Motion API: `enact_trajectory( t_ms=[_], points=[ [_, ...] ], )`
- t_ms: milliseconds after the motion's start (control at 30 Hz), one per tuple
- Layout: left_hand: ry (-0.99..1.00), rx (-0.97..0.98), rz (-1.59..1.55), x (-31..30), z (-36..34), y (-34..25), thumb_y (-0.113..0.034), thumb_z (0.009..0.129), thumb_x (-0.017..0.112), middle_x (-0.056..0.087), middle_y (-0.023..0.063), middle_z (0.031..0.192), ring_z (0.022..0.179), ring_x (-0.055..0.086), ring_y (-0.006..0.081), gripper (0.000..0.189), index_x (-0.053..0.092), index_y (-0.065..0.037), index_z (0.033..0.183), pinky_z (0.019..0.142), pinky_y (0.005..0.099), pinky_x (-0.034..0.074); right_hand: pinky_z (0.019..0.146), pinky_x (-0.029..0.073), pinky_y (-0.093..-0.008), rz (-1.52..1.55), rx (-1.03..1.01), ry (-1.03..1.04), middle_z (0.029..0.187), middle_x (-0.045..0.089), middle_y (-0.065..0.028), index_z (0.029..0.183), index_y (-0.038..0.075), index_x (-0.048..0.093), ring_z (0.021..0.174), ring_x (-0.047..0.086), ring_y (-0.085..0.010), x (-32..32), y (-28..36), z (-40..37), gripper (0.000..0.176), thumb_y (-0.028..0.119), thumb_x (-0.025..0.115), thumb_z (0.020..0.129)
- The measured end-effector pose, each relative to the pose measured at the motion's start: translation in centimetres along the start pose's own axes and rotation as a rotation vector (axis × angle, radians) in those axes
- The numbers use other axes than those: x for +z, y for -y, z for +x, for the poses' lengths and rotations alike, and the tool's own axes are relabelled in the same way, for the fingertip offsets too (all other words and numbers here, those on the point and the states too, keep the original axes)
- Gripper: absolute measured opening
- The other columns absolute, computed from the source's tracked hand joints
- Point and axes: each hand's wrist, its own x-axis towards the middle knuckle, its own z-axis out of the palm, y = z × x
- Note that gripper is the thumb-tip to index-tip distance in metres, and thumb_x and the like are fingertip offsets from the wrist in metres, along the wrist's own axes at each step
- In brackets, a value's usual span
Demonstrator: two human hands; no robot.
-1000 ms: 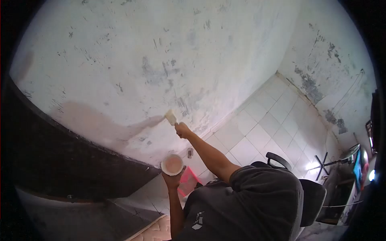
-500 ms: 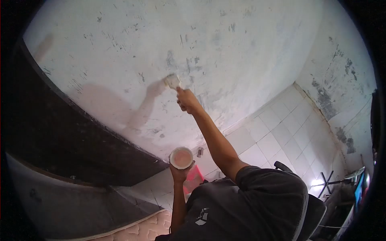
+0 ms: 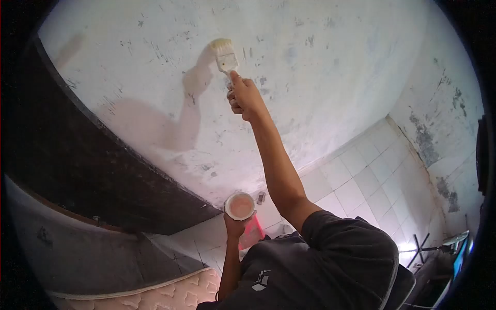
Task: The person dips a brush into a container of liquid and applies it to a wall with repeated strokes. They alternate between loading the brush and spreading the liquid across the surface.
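My right hand (image 3: 244, 97) is wrapped round the handle of a wide paintbrush (image 3: 226, 58), whose pale bristles point up and touch or nearly touch the white wall (image 3: 320, 77). Grey scuffs and dark marks cover that wall, and the shadow of my arm falls on it to the left. Lower down, my left hand (image 3: 236, 226) holds a round white cup (image 3: 240, 206) upright from below. Pinkish liquid shows inside the cup.
A dark panel (image 3: 103, 165) spans the left side. White floor tiles (image 3: 356, 181) run along the wall's foot. Behind the cup is a pink object (image 3: 251, 233). A quilted mattress (image 3: 175, 293) lies at the bottom left, and a black chair base (image 3: 419, 250) stands at the right.
My right hand has moved up the wall with the brush, and my arm is stretched further. The cup in my left hand sits slightly further right in view.
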Motion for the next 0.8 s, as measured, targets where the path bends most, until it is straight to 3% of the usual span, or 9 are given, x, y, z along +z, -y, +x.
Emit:
enact_trajectory(
  t_ms=[33,167,300,500,567,700,800],
  points=[
    [-0.019,-0.010,0.008,0.1,-0.1,0.0,-0.010,0.057,0.090,0.064,0.0109,0.105,0.097,0.061,0.0218,0.067,0.054,-0.001,0.112,0.087,0.0367,0.049,0.035,0.017,-0.0222,0.001,0.004,0.006,0.055,0.032,0.0041,0.073,0.010,0.041,0.042,0.026,-0.0050,-0.5,-0.6,0.5,0.043,0.045,0.046,0.097],
    [-0.007,-0.036,-0.023,0.5,-0.1,0.0,-0.012,0.057,0.090,0.064,0.0108,0.104,0.096,0.061,0.0222,0.066,0.054,-0.001,0.112,0.086,0.0368,0.049,0.036,0.020,-0.0228,0.057,0.140,0.015,0.056,0.035,0.0028,0.072,0.011,0.041,0.042,0.028,-0.0065,-4.6,-6.5,3.0,0.042,0.044,0.048,0.096],
    [-0.004,-0.040,0.005,1.3,0.2,-0.2,-0.013,0.058,0.090,0.063,0.0113,0.105,0.097,0.061,0.0221,0.067,0.054,-0.002,0.112,0.086,0.0373,0.049,0.034,0.021,-0.0233,0.089,0.385,0.033,0.056,0.037,0.0008,0.071,0.010,0.044,0.040,0.030,-0.0078,-9.7,-13.7,1.8,0.041,0.042,0.049,0.096],
    [-0.026,0.042,0.038,2.0,1.1,0.2,-0.007,0.060,0.088,0.063,0.0096,0.105,0.094,0.061,0.0189,0.066,0.051,-0.001,0.115,0.084,0.0349,0.051,0.034,0.019,-0.0237,-0.026,0.589,-0.073,0.053,0.036,0.0000,0.069,0.009,0.043,0.037,0.025,-0.0084,-17.8,-23.5,-3.3,0.044,0.042,0.048,0.096],
    [-0.033,0.071,0.048,2.1,1.7,0.2,-0.008,0.060,0.089,0.062,0.0094,0.106,0.095,0.061,0.0189,0.068,0.050,-0.001,0.116,0.085,0.0350,0.051,0.034,0.020,-0.0254,-0.176,0.594,-0.062,0.054,0.040,-0.0020,0.067,0.008,0.044,0.038,0.031,-0.0098,-19.6,-23.3,-5.4,0.044,0.041,0.049,0.095],
    [-0.008,0.014,0.083,2.9,2.3,-1.5,-0.011,0.060,0.089,0.062,0.0102,0.109,0.099,0.060,0.0208,0.071,0.050,-0.002,0.118,0.087,0.0356,0.051,0.034,0.020,-0.0249,-0.441,0.594,-0.014,0.050,0.034,0.0027,0.064,0.010,0.044,0.037,0.026,-0.0064,-19.6,-17.4,-9.0,0.045,0.041,0.049,0.096],
    [-0.008,-0.030,0.085,4.1,2.9,-2.8,-0.012,0.060,0.089,0.062,0.0105,0.111,0.101,0.060,0.0214,0.071,0.050,-0.002,0.118,0.089,0.0356,0.049,0.033,0.023,-0.0253,-0.732,0.387,0.162,0.050,0.040,0.0040,0.058,0.011,0.047,0.038,0.031,-0.0049,-19.0,-12.2,-10.4,0.049,0.044,0.051,0.094]
  ],
)
